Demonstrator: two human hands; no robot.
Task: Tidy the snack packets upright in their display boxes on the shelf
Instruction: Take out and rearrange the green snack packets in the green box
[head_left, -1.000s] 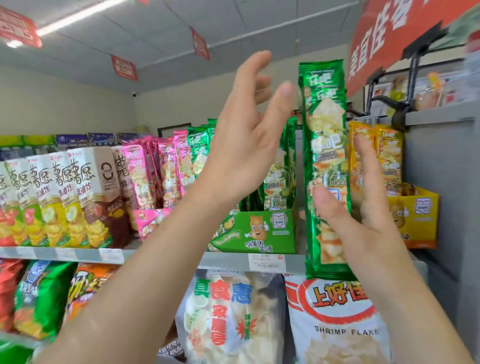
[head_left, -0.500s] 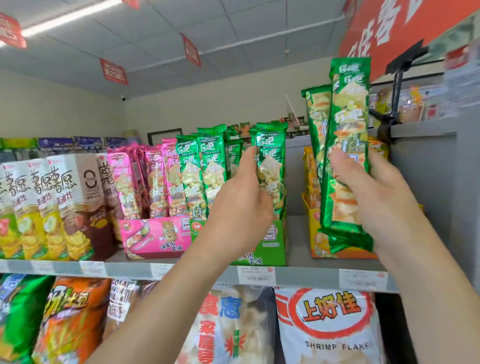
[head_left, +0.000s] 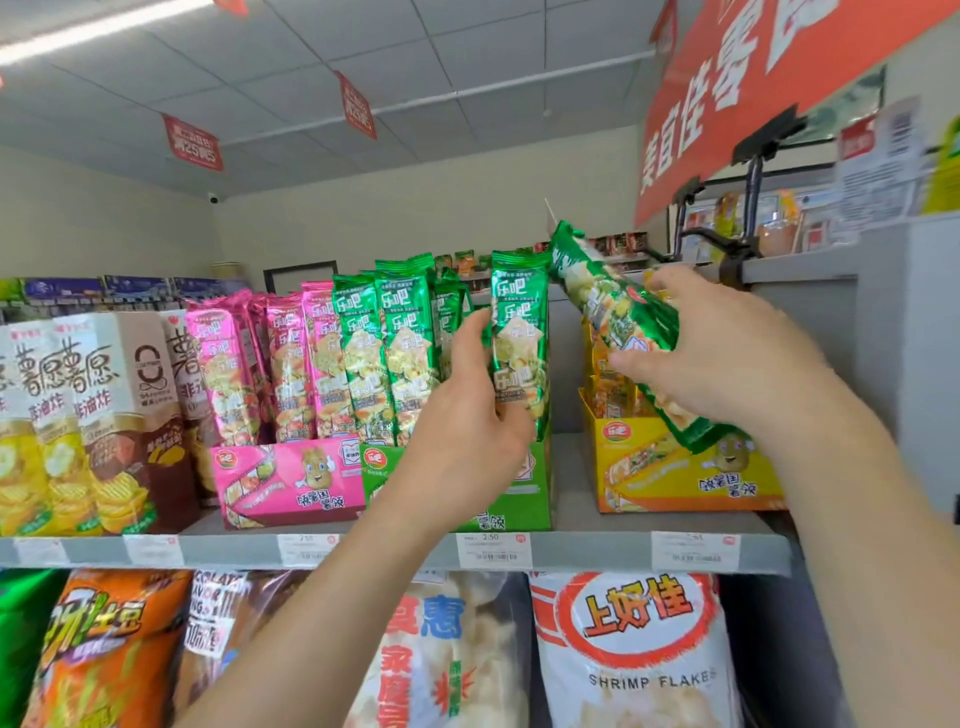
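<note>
Three display boxes stand on the shelf: a pink box (head_left: 291, 480), a green box (head_left: 530, 493) and a yellow box (head_left: 675, 478). Green snack packets (head_left: 384, 348) stand upright in the green box. My left hand (head_left: 467, 431) grips the rightmost upright green packet (head_left: 519, 322) at the box's right end. My right hand (head_left: 727, 353) holds a bunch of green packets (head_left: 608, 301) tilted with their tops leaning left, in front of the yellow box. Pink packets (head_left: 291, 358) stand in the pink box. Yellow packets in the yellow box are mostly hidden behind my right hand.
Tall cartons of chips (head_left: 88, 415) fill the shelf's left part. The grey shelf edge (head_left: 587, 553) carries price tags. Big snack bags (head_left: 634, 649) hang below. A grey partition (head_left: 883, 364) with a black clamp (head_left: 727, 249) closes the right side.
My right hand has tipped its green packets from upright to leaning left and lowered them toward the green box. My left hand keeps hold of the rightmost upright green packet.
</note>
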